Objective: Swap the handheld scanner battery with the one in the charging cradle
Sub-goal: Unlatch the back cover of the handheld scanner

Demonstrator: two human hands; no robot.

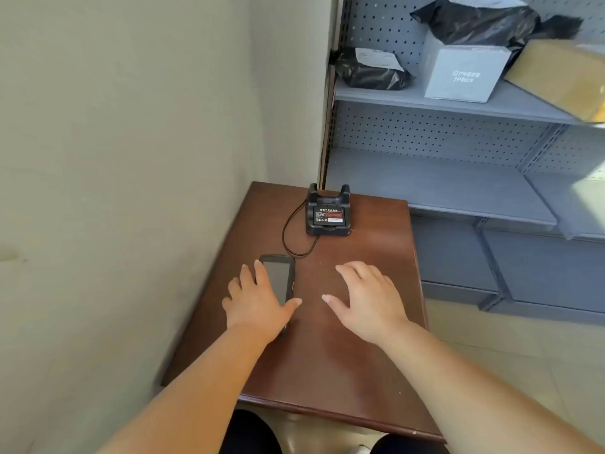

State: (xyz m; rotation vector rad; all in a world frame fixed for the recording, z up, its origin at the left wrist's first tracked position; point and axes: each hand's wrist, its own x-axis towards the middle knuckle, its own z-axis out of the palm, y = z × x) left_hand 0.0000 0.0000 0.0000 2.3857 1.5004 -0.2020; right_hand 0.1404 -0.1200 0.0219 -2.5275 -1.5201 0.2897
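The black handheld scanner [281, 278] lies screen up on the left part of a small brown table [343, 355]. My left hand [257, 298] hovers over its left side with fingers spread, covering part of it; whether it touches is unclear. My right hand [366, 296] is spread open above the table's middle, holding nothing. At the table's far edge stands the black charging cradle [328, 213], and a battery with a red and black label [328, 216] sits in its front slot. A thin black cable [289, 231] loops from the cradle toward the scanner.
A plain wall runs along the table's left side. Grey metal shelving [458, 103] stands to the right and behind, holding black parcel bags [370, 72], a white box [465, 73] and a cardboard box [563, 73]. The table's near edge is at my knees.
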